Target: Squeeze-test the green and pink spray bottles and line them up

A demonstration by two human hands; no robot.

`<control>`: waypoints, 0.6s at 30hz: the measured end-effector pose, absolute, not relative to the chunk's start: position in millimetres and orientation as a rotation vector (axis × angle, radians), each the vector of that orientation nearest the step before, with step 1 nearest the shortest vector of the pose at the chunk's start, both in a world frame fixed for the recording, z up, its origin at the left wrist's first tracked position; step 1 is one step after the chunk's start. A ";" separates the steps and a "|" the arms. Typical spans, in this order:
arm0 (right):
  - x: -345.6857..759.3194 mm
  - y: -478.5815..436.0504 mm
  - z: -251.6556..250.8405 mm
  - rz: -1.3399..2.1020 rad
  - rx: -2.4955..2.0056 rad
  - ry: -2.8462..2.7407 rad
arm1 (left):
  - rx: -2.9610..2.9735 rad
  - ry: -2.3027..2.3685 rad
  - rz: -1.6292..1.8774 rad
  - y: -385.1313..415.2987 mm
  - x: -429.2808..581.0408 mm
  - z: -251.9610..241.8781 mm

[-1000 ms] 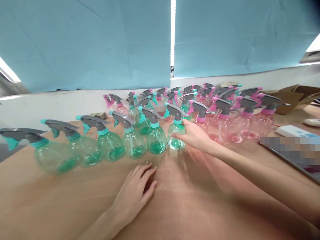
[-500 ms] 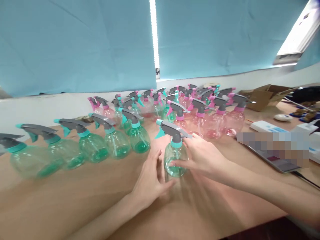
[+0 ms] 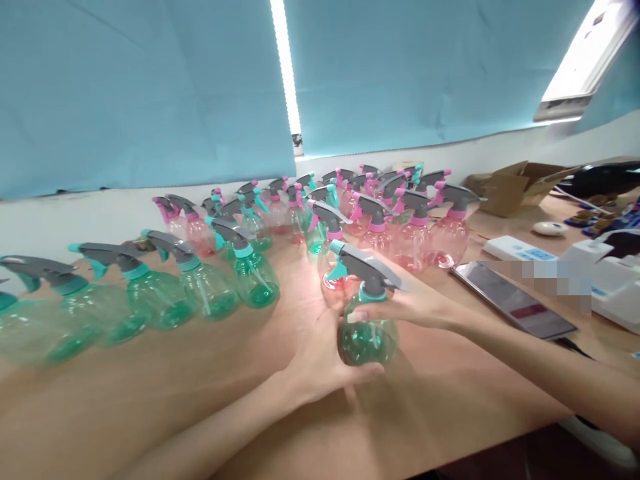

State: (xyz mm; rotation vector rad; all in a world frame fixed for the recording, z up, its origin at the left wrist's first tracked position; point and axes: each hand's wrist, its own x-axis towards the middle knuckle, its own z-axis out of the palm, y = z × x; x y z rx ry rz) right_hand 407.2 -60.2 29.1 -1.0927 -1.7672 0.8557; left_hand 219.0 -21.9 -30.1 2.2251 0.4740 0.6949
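Observation:
A green spray bottle (image 3: pixel 371 343) with a grey and turquoise trigger head stands slightly tilted in front of me. My right hand (image 3: pixel 407 303) is closed around its upper body from the right, thumb just below the turquoise collar. From the left, my left hand (image 3: pixel 323 360) wraps the lower body, thumb across the front near the base; its fingertips are hidden behind the bottle. Close behind it is a pink spray bottle (image 3: pixel 330 257). To the left runs a slanting row of green spray bottles, the nearest to my hands being a green bottle (image 3: pixel 255 280).
Many more pink and green bottles crowd the back of the wooden table (image 3: pixel 240 413). At the right lie a phone (image 3: pixel 515 300) with a cable, a white power strip (image 3: pixel 517 250), a white mouse (image 3: pixel 550 229) and an open cardboard box (image 3: pixel 510 190). Blue blinds (image 3: pixel 150 87) hang behind.
My left hand has closed onto the lower part of the bottle, where it was open beside it. The bottle's head leans more to the right. The view has shifted right.

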 end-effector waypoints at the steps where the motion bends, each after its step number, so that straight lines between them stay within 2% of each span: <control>1: 407.1 -57.8 27.5 0.838 -1.062 -1.747 | 2.223 0.472 0.683 -21.7 220.9 -30.0; 8: 393.2 -51.7 31.9 0.738 -0.973 -1.700 | 2.221 0.448 0.620 -15.6 220.0 -33.1; 18: 388.3 -22.1 34.8 0.691 -1.028 -1.713 | 2.694 0.682 0.415 7.6 177.2 -31.1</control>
